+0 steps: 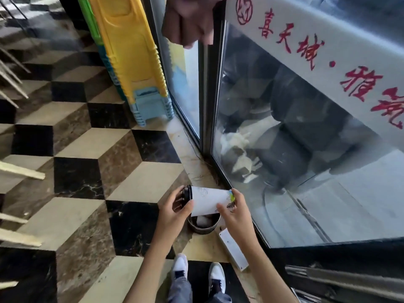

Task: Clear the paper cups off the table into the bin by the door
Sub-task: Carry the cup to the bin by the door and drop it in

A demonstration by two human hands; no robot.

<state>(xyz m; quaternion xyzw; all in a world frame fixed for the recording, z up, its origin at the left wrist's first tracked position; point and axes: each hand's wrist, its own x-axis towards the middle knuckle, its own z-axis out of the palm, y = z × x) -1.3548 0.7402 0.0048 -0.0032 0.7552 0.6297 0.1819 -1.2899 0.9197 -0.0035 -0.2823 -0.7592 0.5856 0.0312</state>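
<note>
A white paper cup (208, 200) with a black lid lies sideways in the air, held by both hands. My left hand (175, 208) grips the lidded end at the left. My right hand (235, 212) holds the base end, which has a coloured print. Directly below the cup stands a small round metal bin (202, 226) on the floor, with something white inside it. The bin sits beside the glass door (284, 149).
A stack of yellow and blue plastic stools (135, 68) leans by the door frame. A white flat device (232, 248) lies on the floor right of the bin. Wooden chair legs (19, 171) poke in at the left. Another person's hand (190, 20) shows at the top. My shoes (197, 272) are below.
</note>
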